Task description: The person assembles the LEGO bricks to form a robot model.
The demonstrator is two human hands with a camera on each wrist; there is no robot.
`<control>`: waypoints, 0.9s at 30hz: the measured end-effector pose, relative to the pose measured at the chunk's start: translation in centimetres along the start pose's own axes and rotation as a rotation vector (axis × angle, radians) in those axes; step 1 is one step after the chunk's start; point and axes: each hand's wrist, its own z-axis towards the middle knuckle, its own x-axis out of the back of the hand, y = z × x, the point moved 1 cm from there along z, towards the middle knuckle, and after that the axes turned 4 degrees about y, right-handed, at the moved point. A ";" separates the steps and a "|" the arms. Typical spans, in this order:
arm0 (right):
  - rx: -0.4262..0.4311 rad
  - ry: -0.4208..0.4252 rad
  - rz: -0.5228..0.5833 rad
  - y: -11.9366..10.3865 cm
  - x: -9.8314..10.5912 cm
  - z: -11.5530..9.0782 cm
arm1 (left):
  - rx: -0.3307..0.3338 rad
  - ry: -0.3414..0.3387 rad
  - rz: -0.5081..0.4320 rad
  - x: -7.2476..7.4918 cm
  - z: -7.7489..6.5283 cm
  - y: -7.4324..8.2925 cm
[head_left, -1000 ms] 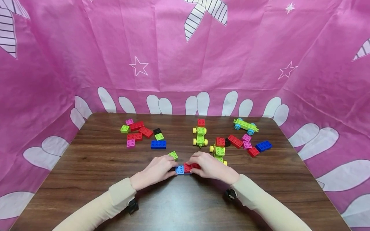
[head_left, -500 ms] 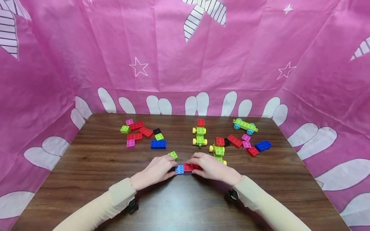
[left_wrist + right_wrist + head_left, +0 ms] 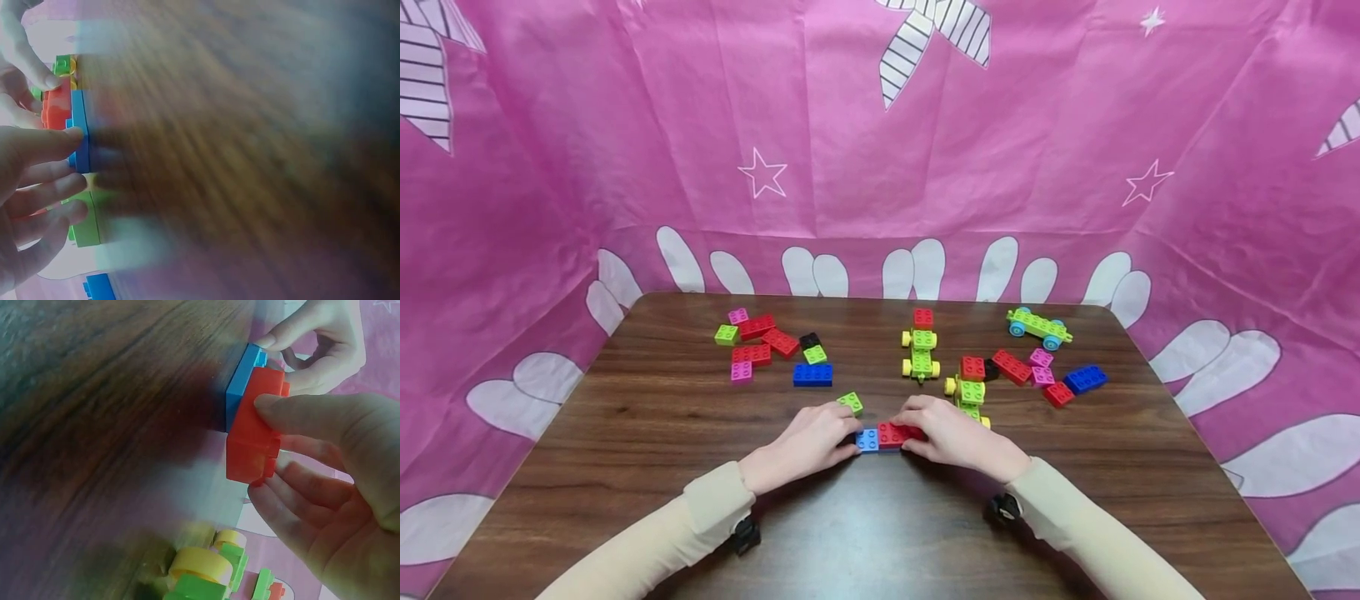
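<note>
Near the table's middle, my left hand (image 3: 805, 442) pinches the left end of a light blue brick (image 3: 867, 440) between thumb and fingers. A longer red brick (image 3: 891, 434) lies over the right part of that blue brick, its right end jutting past it in the right wrist view. My right hand (image 3: 955, 437) grips the red brick, thumb (image 3: 284, 412) on the near side and fingers on the far side. Whether the studs are pressed fully together cannot be told. Just beyond my left fingers sits a lime brick (image 3: 851, 403).
Behind my right hand stands a lime car base with yellow wheels (image 3: 970, 392); a similar one (image 3: 921, 354) is farther back. A blue-wheeled base (image 3: 1037, 327) is at back right. Loose bricks lie left, including a dark blue one (image 3: 813, 375), and right, including another blue one (image 3: 1086, 379).
My right hand has shifted very slightly to the right, and a little more of the red brick shows. My left hand keeps its hold on the blue brick.
</note>
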 end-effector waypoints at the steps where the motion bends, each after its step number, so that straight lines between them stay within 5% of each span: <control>1: -0.003 -0.003 -0.003 0.0 0.0 0.0 | -0.002 0.003 0.001 0.0 0.0 0.0; 15: -0.015 -0.001 -0.011 -0.2 0.2 -0.3 | -0.008 0.051 0.004 0.3 -0.1 0.0; 27: -0.037 -0.035 -0.002 -0.2 0.3 -0.4 | 0.042 0.144 -0.025 2.7 -0.1 -1.9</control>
